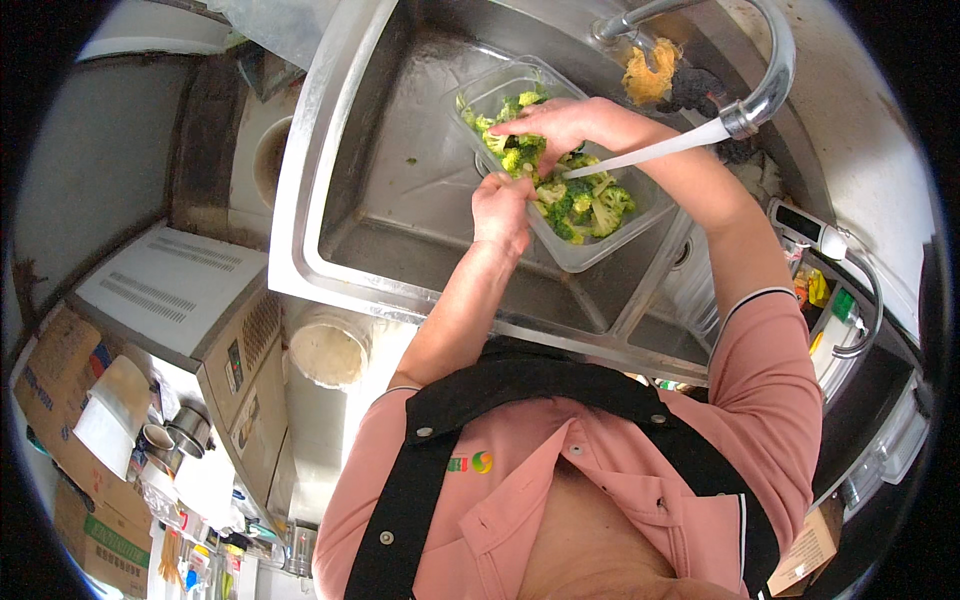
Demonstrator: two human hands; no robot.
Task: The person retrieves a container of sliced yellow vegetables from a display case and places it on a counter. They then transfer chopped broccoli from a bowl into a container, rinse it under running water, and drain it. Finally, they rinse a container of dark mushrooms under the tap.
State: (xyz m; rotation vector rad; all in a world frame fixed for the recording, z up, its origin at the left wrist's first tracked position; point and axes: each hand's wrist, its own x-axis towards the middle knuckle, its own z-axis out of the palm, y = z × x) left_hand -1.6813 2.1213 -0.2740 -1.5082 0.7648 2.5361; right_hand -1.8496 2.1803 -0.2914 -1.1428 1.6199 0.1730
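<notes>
A clear plastic container [589, 259] with cut broccoli florets [559, 195] sits in the deep basin of a stainless steel sink [405, 187]. My left hand [502, 206] grips the container's near-left rim. Over the florets, my right hand [562, 127] spreads its thumb and fingers apart, touching the pieces; some fingertips are hidden among them. A stream of water [649, 151] runs from the curved metal faucet [776, 67] into the container, passing across my right forearm.
Yellow scouring fibre [651, 71] and a dark scrubber [697, 90] lie behind the faucet base. A smaller basin [679, 300] adjoins on the right. At left stand a white bucket [330, 349] and a metal-cased appliance [180, 277]. A second curved spout [870, 300] is at far right.
</notes>
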